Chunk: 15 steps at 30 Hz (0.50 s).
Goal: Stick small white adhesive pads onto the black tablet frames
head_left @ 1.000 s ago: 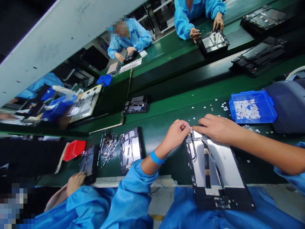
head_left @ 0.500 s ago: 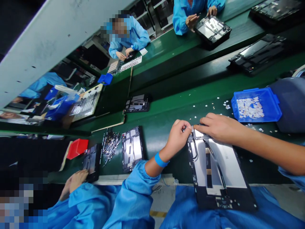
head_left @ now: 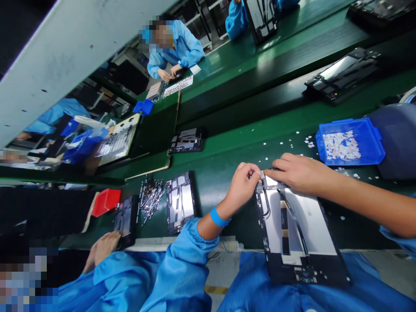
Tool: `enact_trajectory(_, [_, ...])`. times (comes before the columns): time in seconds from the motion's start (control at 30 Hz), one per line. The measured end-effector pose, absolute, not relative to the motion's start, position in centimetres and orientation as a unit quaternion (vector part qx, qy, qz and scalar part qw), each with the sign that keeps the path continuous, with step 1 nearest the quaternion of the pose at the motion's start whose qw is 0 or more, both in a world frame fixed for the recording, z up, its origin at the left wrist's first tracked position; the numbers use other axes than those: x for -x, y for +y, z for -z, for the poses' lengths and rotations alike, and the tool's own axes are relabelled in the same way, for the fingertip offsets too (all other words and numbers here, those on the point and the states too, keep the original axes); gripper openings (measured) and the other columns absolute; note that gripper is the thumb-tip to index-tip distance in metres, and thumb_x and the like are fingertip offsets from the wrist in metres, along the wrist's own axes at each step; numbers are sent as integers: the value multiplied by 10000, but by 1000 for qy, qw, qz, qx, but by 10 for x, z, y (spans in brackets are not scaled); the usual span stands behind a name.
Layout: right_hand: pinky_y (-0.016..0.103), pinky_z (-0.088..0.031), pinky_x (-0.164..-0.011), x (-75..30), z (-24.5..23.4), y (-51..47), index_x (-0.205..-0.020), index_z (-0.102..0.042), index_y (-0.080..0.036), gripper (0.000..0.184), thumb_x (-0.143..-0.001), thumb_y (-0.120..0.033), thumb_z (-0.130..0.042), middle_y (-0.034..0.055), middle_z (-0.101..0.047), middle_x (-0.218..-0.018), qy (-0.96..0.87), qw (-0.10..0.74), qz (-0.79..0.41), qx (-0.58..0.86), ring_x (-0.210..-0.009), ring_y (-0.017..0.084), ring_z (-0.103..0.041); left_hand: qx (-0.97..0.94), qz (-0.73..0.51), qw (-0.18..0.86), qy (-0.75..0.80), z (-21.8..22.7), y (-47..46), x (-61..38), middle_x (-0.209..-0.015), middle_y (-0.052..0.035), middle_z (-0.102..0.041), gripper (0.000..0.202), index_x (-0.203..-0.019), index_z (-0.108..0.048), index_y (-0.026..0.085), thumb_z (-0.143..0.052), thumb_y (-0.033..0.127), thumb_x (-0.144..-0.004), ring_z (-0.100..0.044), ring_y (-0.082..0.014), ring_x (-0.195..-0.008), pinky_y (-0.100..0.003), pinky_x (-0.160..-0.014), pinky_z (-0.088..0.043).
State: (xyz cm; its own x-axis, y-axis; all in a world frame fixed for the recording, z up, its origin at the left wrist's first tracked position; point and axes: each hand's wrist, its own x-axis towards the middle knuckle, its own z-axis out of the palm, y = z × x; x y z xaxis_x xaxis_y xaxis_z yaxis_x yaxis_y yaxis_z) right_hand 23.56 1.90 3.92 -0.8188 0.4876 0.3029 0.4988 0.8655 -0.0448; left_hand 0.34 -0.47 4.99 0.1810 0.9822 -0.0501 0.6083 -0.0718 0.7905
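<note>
An opened tablet (head_left: pixel 312 225) with black edges, silvery plates and a dark cable leans over the table edge towards my lap. At its far left corner, my left hand (head_left: pixel 243 186) is closed in a pinch. A tiny pale bit shows by the fingertips, too small to name. My right hand (head_left: pixel 294 173) lies over the far edge, fingers together and bent, its index fingertip touching the same corner close to the left fingers. The right thumb and whatever it may hold are hidden.
Right of my hands stands a blue bin (head_left: pixel 351 143) of small white pieces; several lie scattered around it. Leftward are another opened tablet (head_left: pixel 180 203), a pile of thin metal strips (head_left: pixel 151 199), a red bin (head_left: pixel 106 202) and a co-worker's hands (head_left: pixel 105 245). Another tablet (head_left: pixel 341 76) rests on the belt.
Across the belt, a co-worker's tablet has been tipped more upright and shifted left. The tablet on the belt has moved slightly left. My hands stay almost still at the corner.
</note>
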Motion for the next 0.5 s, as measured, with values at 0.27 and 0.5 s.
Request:
enact_trajectory(0.27, [335,-317,-687,-237,-37,19,-1313,-689,-194,411,-932,-81,-586,88,-650,-957,-953,155,22,258,-854,226,-471,-699,-258,333,577,-46,-4,-4,-864,-14,-604,131,-825,-611,214,-594,183,-951,-564,-192,-881,-317,-788,-441])
enact_trajectory(0.5, [341,-306,-673,-236,-39,18,-1281,-704,-185,375,-937,-87,-591,89,-639,-939,-953,152,20,260,-856,232,-470,-677,-275,361,580,-61,-11,-2,-919,-32,-631,157,-838,-614,207,-572,227,-988,-582,-194,-916,-314,-817,-465])
